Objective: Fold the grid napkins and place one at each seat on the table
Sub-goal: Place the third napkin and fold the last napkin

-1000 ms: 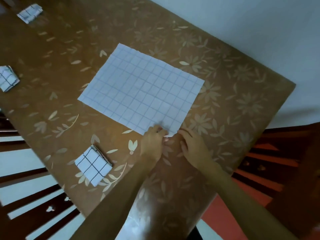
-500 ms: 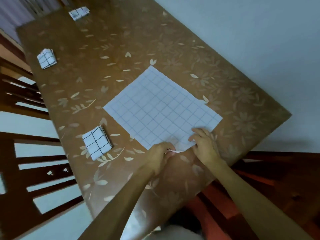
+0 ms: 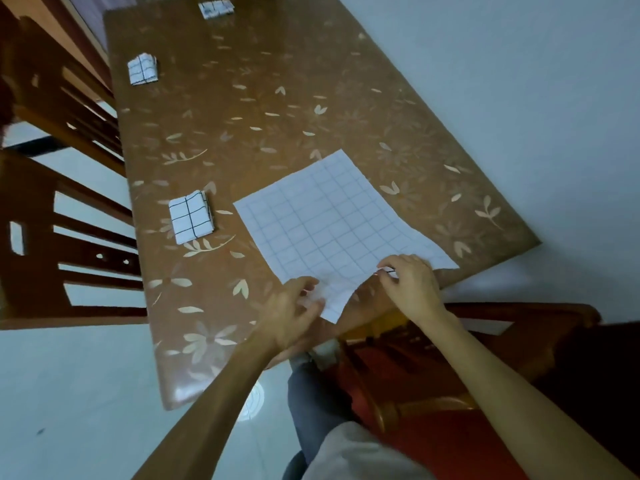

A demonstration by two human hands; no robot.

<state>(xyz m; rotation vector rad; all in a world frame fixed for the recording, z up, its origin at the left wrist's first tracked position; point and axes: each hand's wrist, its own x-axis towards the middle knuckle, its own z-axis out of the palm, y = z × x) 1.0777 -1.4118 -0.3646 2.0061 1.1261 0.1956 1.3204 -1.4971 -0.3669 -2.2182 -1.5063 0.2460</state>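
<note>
**Getting Ready for the First Fold**

Seen from the head, the open napkin lay at the near end of the table, with one corner over the edge. Our left hand pinched that corner. Our right hand pinched the near edge, fingers curled. We needed to lift both sides together and line the edges up.

Left side: two dark wooden seats with slatted backs. Nearer chair had small cut-outs in its slats; farther chair stood beyond it. Pale floor showed between the slats. Lower right: third chair, wooden frame, red seat. Upper right: plain pale surface, wall or floor not determinable. Bottom centre: grey-blue trousers, pale shirt.
</note>
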